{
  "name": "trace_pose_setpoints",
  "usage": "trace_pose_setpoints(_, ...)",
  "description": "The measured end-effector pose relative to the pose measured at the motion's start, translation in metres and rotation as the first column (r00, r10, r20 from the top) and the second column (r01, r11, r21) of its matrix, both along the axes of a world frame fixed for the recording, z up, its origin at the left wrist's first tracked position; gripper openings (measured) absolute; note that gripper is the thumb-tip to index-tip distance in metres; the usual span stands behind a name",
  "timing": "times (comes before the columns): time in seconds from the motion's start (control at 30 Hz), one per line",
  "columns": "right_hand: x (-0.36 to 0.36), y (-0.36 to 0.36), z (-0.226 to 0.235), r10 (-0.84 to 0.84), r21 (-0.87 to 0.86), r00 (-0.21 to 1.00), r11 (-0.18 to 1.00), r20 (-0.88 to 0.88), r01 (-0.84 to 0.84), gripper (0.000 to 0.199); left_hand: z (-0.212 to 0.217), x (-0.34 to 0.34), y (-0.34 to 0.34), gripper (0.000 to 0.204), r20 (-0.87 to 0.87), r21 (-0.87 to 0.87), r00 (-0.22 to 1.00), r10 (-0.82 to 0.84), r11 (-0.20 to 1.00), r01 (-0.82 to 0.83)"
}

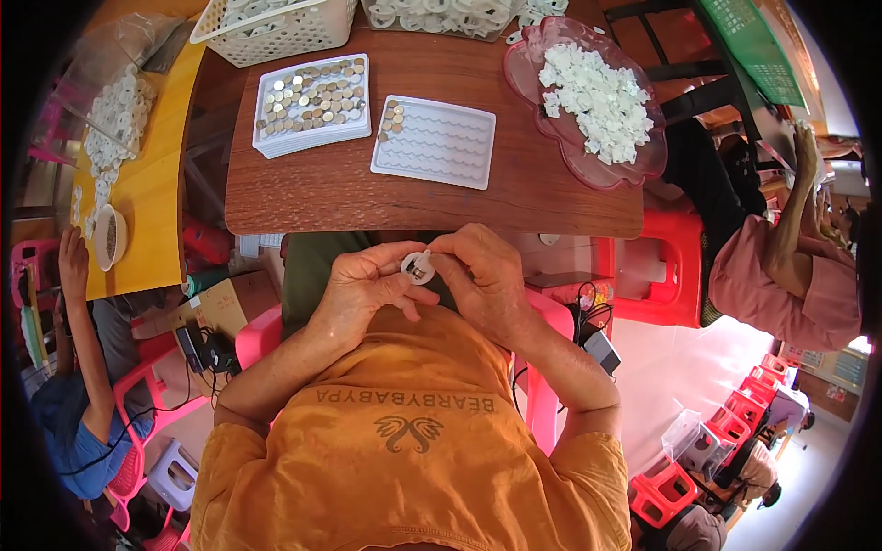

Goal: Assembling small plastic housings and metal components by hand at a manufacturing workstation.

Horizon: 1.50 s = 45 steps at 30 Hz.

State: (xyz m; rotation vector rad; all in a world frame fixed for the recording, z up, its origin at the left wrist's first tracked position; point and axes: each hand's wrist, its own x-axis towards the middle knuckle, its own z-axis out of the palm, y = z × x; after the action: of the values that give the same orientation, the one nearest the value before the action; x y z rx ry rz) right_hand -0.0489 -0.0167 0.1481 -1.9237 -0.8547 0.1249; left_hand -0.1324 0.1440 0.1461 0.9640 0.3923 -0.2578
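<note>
Just in front of the table's near edge, both hands hold a small round white plastic piece (418, 268) with a dark metallic part in its middle. My left hand (367, 286) grips its left side, fingers bent behind it. From the right, my right hand (482, 280) pinches its upper edge between thumb and fingers. On the table ahead lies a white ridged tray (441, 147) with several small metal discs (392, 118) at its left end. To its left, a stack of white trays (317, 138) carries many similar discs (312, 96) on top.
A pink petal-shaped bowl (524, 92) of white pieces (597, 101) stands on the table (551, 207) at right. Farther back are a white basket (276, 41) and a clear bin (441, 23) of ring-shaped parts. A co-worker's hand (73, 262) is by a yellow table (152, 220); a red stool (652, 275) stands right.
</note>
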Motion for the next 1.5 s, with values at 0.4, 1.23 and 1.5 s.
trace_pose_setpoints(0.4, 0.01, 0.002, 0.003, 0.026, -0.036, 0.995, 0.999, -0.1, -0.029, 0.008, -0.005, 0.006, 0.004, 0.034, -0.006, -0.003, 1.0, 0.003, 1.0, -0.003)
trace_pose_setpoints(1.23, 0.012, 0.013, 0.002, 0.078, -0.098, 0.985, 0.993, 0.155, -0.063, 0.015, -0.003, 0.011, 0.005, 0.032, 0.004, -0.012, 0.999, 0.044, 0.999, -0.044)
trace_pose_setpoints(1.5, 0.012, 0.019, -0.001, -0.046, -0.05, 0.978, 0.997, 0.202, 0.057, 0.02, 0.0, 0.017, 0.004, 0.029, 0.039, -0.051, 0.993, 0.115, 0.992, -0.113)
